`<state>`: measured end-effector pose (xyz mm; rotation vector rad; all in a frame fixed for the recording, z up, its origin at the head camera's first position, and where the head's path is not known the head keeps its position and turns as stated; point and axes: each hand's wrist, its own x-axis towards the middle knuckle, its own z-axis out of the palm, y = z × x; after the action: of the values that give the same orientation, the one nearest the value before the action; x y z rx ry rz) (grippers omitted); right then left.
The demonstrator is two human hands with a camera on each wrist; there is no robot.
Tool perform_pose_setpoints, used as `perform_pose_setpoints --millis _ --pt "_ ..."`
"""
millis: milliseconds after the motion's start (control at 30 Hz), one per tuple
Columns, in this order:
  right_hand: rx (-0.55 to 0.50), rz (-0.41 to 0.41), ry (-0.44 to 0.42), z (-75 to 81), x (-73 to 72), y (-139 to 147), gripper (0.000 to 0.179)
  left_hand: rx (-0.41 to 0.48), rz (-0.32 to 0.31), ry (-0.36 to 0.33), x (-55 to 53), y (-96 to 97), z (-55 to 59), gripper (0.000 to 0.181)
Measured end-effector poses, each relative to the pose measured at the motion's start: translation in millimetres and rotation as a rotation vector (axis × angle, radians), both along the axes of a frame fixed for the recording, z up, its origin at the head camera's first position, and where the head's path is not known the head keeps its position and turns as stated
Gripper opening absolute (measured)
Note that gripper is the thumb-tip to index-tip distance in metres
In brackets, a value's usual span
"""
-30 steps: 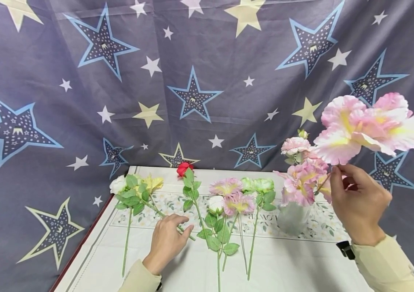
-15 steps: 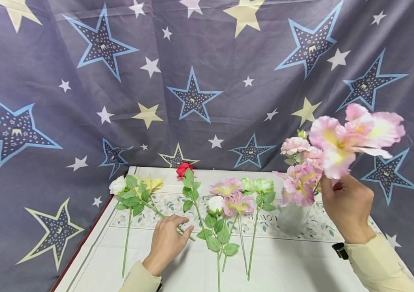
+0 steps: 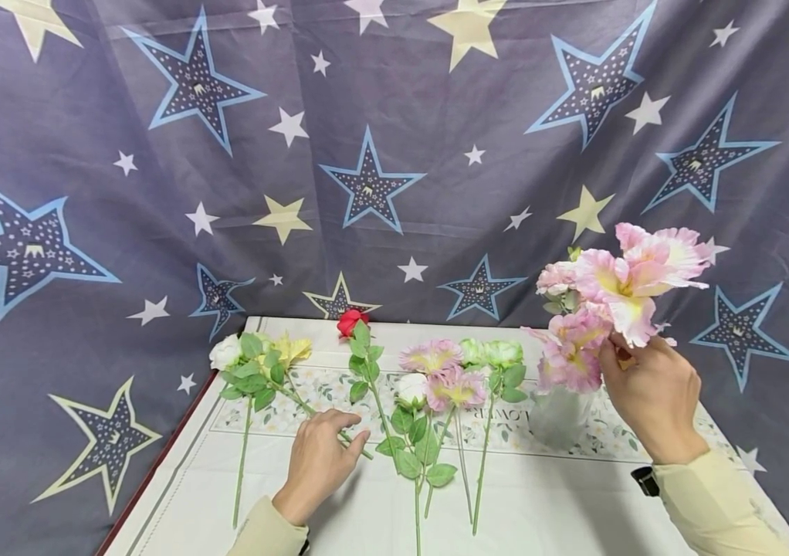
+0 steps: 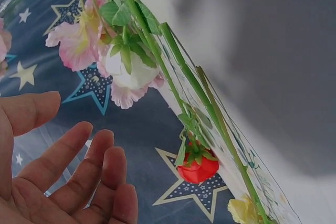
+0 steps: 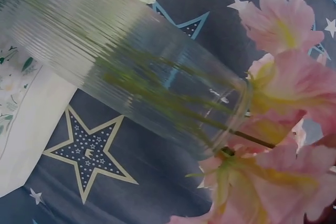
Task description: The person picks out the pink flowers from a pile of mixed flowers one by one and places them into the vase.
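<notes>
My right hand point(image 3: 655, 394) pinches a pink-and-yellow ruffled flower point(image 3: 634, 270) just under its bloom. This bloom hangs over the right side of a ribbed clear vase point(image 3: 557, 421), which holds other pink flowers point(image 3: 571, 359). In the right wrist view, several stems stand inside the vase point(image 5: 126, 61), and a brown stem point(image 5: 254, 140) passes through its mouth. My left hand point(image 3: 321, 455) hovers or rests by the stem of a yellow flower point(image 3: 290, 349); contact is unclear. In the left wrist view, the left hand point(image 4: 73, 182) holds nothing, with fingers loosely bent.
On the white tablecloth point(image 3: 519, 510) lie a white rose point(image 3: 226, 352) at the left, a red rose point(image 3: 351, 324), another white rose point(image 3: 411, 388), pink-and-yellow flowers point(image 3: 455, 388) and a green flower point(image 3: 502, 353). A star-patterned curtain point(image 3: 422, 93) hangs behind the table.
My right hand has moved left and a little down with the pink-and-yellow flower, bringing the bloom close to those in the vase. The left hand has stayed in place.
</notes>
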<state>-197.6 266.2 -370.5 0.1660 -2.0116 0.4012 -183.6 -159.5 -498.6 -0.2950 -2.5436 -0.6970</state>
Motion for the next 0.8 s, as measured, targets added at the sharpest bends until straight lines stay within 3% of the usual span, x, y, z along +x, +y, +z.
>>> perform_pose_setpoints --millis 500,800 --pt "-0.049 -0.070 -0.205 -15.3 0.8 5 0.039 -0.006 -0.002 -0.006 -0.7 1.4 0.6 0.024" --pt "0.141 0.080 -0.064 -25.0 -5.2 11 0.012 0.000 0.000 -0.019 -1.5 2.7 1.1 0.023"
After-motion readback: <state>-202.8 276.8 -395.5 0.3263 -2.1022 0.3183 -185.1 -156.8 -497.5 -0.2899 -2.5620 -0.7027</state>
